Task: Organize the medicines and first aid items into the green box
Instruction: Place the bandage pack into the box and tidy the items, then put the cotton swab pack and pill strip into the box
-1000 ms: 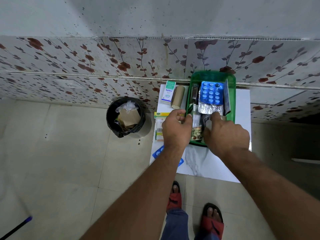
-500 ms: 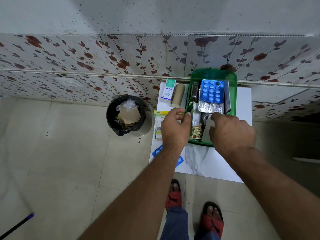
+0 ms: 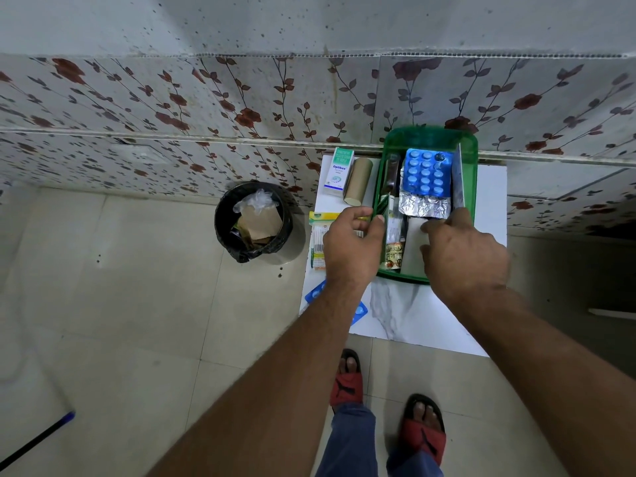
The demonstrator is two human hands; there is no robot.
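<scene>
The green box (image 3: 430,137) stands on the white table (image 3: 413,315) against the wall. Inside it lie a blue blister pack (image 3: 426,177), a silver foil strip (image 3: 425,205), a dark bottle (image 3: 391,175) and a pale carton (image 3: 411,251). My left hand (image 3: 351,249) pinches the box's left wall. My right hand (image 3: 464,256) is curled over the near right of the box, thumb and fingers on the pale carton. Left of the box lie an Optibex carton (image 3: 339,170), a cardboard roll (image 3: 358,180), a yellow-green carton (image 3: 320,216) and a second blue blister pack (image 3: 315,294), partly under my left arm.
A black bin (image 3: 253,222) with paper and plastic stands on the tiled floor left of the table. The floral tiled wall runs right behind the table. A dark stick with a blue tip (image 3: 38,437) lies at the lower left. My feet are in red sandals below the table's near edge.
My right hand has shifted right and back, uncovering the pale carton in the box. My left hand has stayed at the box's left wall.
</scene>
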